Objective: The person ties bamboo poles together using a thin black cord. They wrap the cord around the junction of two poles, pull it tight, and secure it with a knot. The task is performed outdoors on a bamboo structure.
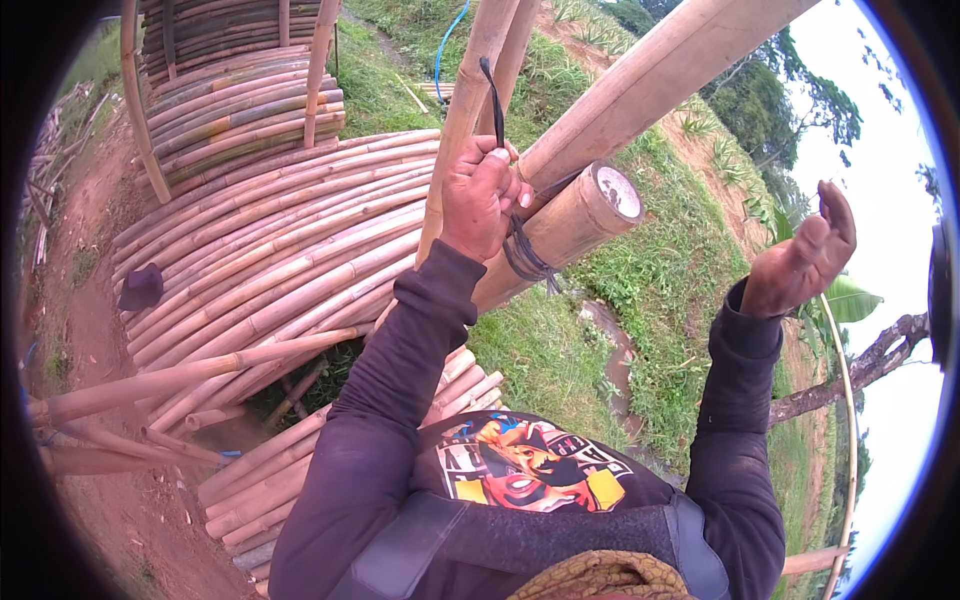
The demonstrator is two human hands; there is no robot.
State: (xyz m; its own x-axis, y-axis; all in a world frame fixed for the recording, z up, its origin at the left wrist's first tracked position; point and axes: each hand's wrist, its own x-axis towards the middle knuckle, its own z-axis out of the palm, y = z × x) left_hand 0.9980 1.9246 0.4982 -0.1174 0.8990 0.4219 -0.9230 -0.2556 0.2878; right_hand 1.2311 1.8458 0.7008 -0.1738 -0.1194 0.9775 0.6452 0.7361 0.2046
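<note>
My left hand [480,195] is closed on a black rubber-like strip [496,105], whose loose end rises above the fist. Just below that hand, more of the black strip is wound in several turns around a thick bamboo pole [565,228] near its pale cut end. A slimmer upright bamboo pole [465,110] stands right beside the fist, and a wide bamboo beam [650,85] slants up to the right behind it. My right hand [800,262] is raised at the right, away from the poles, its fingers loosely bent and apart, with nothing visible in it.
Bamboo poles lie side by side in a broad layer [290,235] at the left, with another stack [240,110] beyond. A dark cloth-like item [141,287] rests at their left edge. Grass [650,300] and a narrow muddy channel [612,350] lie below. A branch [850,375] reaches in at right.
</note>
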